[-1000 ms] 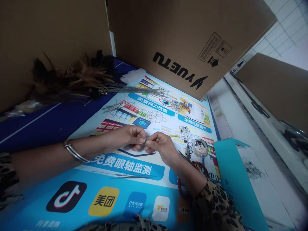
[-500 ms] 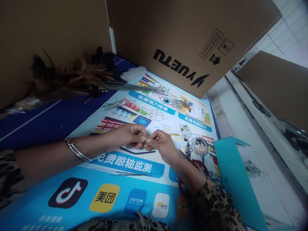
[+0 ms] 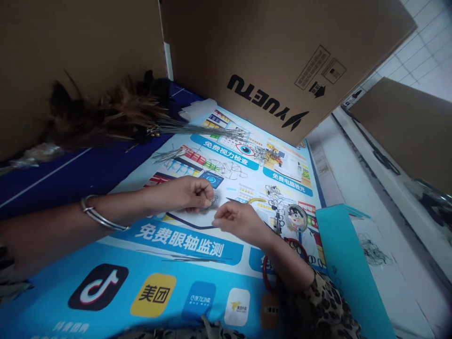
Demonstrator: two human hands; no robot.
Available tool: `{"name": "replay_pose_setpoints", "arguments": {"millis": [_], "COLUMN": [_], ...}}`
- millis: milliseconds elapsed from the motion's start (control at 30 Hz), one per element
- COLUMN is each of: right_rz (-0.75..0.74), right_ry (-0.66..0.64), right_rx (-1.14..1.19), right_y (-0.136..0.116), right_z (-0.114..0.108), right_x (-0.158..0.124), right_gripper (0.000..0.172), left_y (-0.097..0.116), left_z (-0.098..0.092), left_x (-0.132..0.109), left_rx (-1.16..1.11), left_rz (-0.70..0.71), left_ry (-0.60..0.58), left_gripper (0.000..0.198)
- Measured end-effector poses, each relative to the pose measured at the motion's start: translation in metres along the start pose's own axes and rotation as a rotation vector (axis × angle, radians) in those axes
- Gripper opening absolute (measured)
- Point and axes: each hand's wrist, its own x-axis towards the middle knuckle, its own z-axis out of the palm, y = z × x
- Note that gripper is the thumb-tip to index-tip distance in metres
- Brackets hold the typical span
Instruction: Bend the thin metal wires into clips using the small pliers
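My left hand [image 3: 197, 194], with a silver bangle on its wrist, pinches a small loop of thin wire [image 3: 214, 199] over the printed sheet [image 3: 231, 254]. My right hand [image 3: 238, 221] is a little apart from it, nearer me, its thumb and fingertips pressed together. Anything in those fingertips is too small to make out. Beside my right forearm lie scissors with red handles [image 3: 296, 246], partly hidden by the arm. Straight thin wires [image 3: 192, 259] rest on the sheet in front of me.
Wire bundles [image 3: 212, 130] and brown feathers [image 3: 116, 113] lie at the back left. Tangled wire loops [image 3: 229, 168], black rings [image 3: 313, 260] and a clear round object [image 3: 296, 217] are on the sheet. A tall cardboard box [image 3: 247, 47] stands behind; a turquoise box [image 3: 348, 259] is right.
My hands, whose fingertips met before, have separated. The right moved slightly toward me, and the small wire loop now shows in my left fingers.
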Motion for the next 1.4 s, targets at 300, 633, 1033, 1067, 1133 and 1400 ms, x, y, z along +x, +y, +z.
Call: {"name": "replay_pose_setpoints", "arguments": {"millis": [300,633,1033,1067,1133,1400], "right_rz": [-0.333,-0.352,-0.266,-0.251,-0.227,-0.203], "right_ry": [-0.282,-0.330,-0.346,-0.336,-0.326,-0.354], "right_rx": [-1.068,-1.121,-0.770,-0.751,-0.722,-0.592], "right_y": [-0.025,-0.025,-0.028,-0.028,-0.028,-0.027], "right_z": [0.031,0.038,0.015,0.013,0.011,0.004], "right_x": [-0.034,-0.035,-0.028,-0.027,-0.025,-0.020], "right_gripper": [0.025,0.021,0.010,0.009,0.008,0.008], "left_y": [-0.001,0.002,0.032,0.031,0.029,0.032], "left_z": [-0.004,-0.007,0.008,0.010,0.015,0.029], "left_x": [0.003,0.004,-0.031,-0.032,-0.033,-0.037], "left_rx": [0.499,0.575,0.524,0.519,0.520,0.739], "left_rz": [0.032,0.116,0.103,0.100,0.097,0.123], "left_ry": [0.140,0.074,-0.423,-0.445,-0.485,-0.448], "left_gripper": [0.011,0.017,0.020,0.019,0.019,0.016]}}
